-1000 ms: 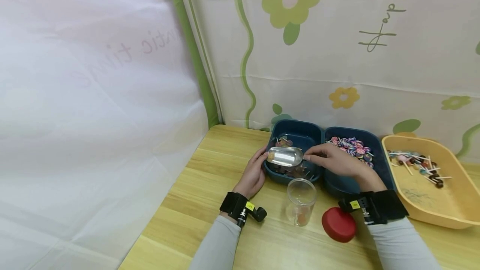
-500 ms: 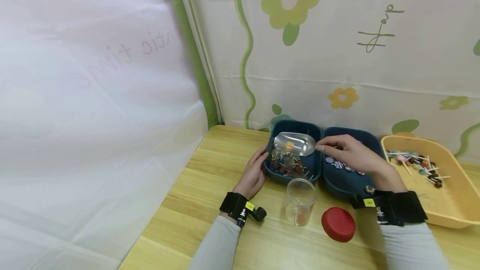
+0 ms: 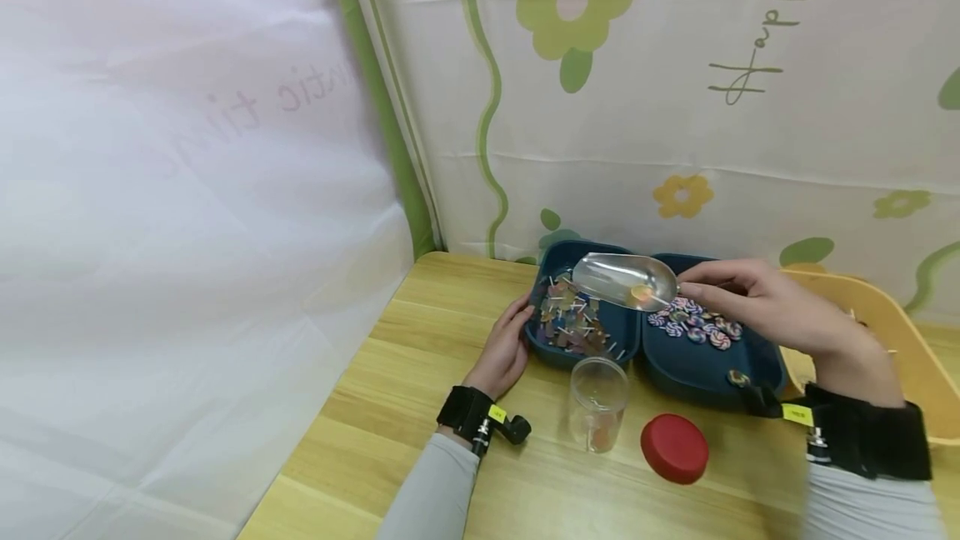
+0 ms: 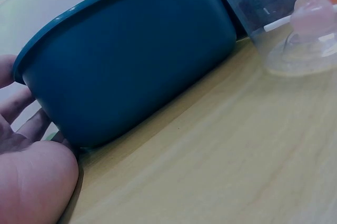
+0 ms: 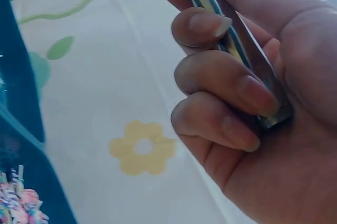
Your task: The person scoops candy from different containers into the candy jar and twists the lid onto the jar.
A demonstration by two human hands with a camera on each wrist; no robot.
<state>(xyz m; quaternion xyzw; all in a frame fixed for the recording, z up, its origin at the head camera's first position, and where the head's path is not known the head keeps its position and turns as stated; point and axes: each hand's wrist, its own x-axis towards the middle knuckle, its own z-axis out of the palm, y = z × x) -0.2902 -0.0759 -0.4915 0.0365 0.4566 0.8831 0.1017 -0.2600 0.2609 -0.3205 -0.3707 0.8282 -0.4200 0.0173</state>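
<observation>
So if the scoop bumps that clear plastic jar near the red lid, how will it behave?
The clear plastic jar looks tall, narrow and nearly empty, so it is probably light and apt to tip. It stands open and unheld, so it would likely slide on the smooth wooden table. Once down, its round wall would probably roll.

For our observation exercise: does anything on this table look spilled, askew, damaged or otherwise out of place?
One small oddity: a single swirl lollipop lies at the near rim of the right blue tray, apart from the pile behind it. Otherwise all is in order: the clear jar stands upright, its red lid beside it, and the scoop has spilled nothing.
</observation>
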